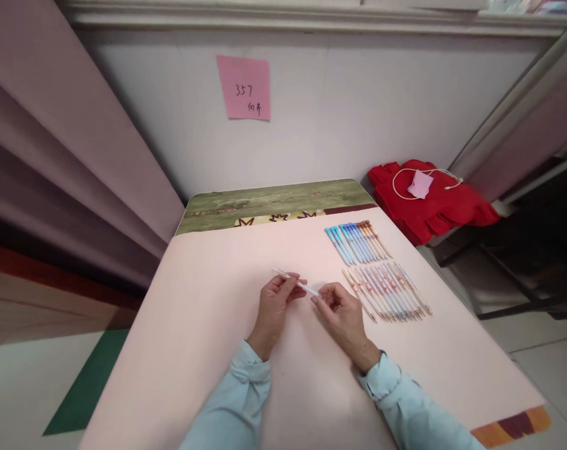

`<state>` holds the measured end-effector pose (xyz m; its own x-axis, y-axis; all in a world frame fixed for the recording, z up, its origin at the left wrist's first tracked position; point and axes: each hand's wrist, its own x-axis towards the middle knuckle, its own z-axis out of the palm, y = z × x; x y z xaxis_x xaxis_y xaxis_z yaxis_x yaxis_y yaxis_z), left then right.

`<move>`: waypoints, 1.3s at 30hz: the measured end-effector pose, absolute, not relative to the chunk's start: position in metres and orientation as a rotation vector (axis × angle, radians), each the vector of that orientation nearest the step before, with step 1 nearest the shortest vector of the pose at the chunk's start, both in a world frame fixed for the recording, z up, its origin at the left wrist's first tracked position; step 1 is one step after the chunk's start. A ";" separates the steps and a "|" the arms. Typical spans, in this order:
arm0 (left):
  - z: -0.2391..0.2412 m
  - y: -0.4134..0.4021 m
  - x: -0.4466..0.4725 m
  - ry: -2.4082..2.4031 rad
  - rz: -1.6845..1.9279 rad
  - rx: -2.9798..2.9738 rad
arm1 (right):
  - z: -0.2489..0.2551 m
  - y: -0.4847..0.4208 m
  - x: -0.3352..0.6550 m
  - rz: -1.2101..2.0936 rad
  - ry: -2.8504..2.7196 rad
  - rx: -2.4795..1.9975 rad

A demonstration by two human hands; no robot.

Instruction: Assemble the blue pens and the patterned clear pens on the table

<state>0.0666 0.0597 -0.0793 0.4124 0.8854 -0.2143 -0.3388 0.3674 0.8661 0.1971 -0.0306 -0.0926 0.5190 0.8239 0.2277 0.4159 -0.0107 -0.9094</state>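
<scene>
My left hand (274,306) and my right hand (340,312) rest on a pale pink table (208,325) and pinch a thin white pen (298,284) between them. The left fingers close on its middle, the right fingers on its near end. The pen's tip pokes out up and left of my left hand. Right of my right hand lies a row of several pale patterned pens (387,290) side by side. Beyond that row lies a second row of several blue and brown pen caps or short pens (357,242).
A red cloth (433,206) with a white cable and a pink scrap lies on a seat to the right. A pink note (244,87) hangs on the wall behind. A green patterned strip (274,203) edges the table's far side. Curtains hang at left.
</scene>
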 end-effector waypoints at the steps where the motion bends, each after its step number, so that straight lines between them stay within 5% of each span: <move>1: -0.079 0.059 0.067 0.783 0.891 0.849 | -0.092 -0.031 0.197 0.456 -1.092 -1.637; 39: -0.077 0.059 0.067 0.782 0.828 0.911 | -0.095 -0.033 0.195 0.481 -1.201 -1.694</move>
<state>0.0668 0.0594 -0.0773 0.4588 0.8613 -0.2182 -0.2666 0.3677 0.8909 0.1955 -0.0325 -0.0955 0.4358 0.8770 0.2024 0.4945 -0.0455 -0.8680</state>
